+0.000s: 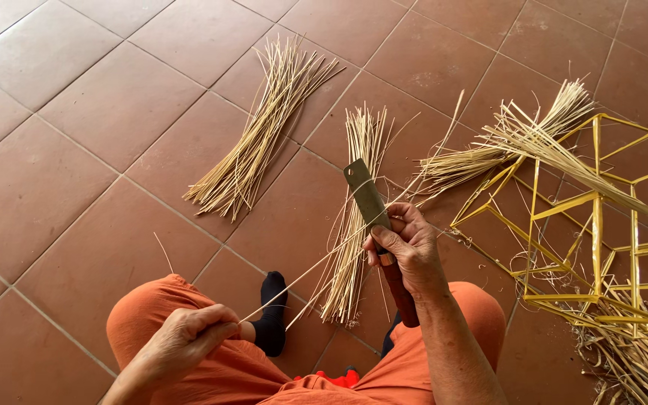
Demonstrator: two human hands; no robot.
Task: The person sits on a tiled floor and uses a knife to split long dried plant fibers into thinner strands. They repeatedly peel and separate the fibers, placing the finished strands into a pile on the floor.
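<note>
A thin bamboo strip (316, 264) — pale, straight and flexible-looking — runs slantwise across the middle of the view, from the left hand (189, 341) at about seven o'clock up toward the right hand (406, 247) at about two o'clock of it. The left hand's fingers (223, 328) are pinched shut on the strip's lower end, thumb against forefinger, above the orange-clad knee (151, 307). The right hand's fingers are wrapped tight around the reddish wooden handle of a knife (373, 214); its flat, dull grey blade, square-tipped, rises toward eleven o'clock from the fist, and the strip crosses the blade just beside the thumb, beyond which it thins out toward one o'clock.

Behind the strip, at twelve o'clock from the right hand, lies a bundle of straw-coloured splints (354, 225), fanned at its far end. A second, looser bundle (260, 135) lies well apart at ten o'clock. At three o'clock stands an open frame of yellow flat slats (598, 217), angular and geometric, with more splints (519, 142) laid over its top and shavings tangled below. Everything rests on a floor (76, 150) of matte terracotta tiles with pale grout lines. A foot in a black sock (271, 315) shows between the knees.
</note>
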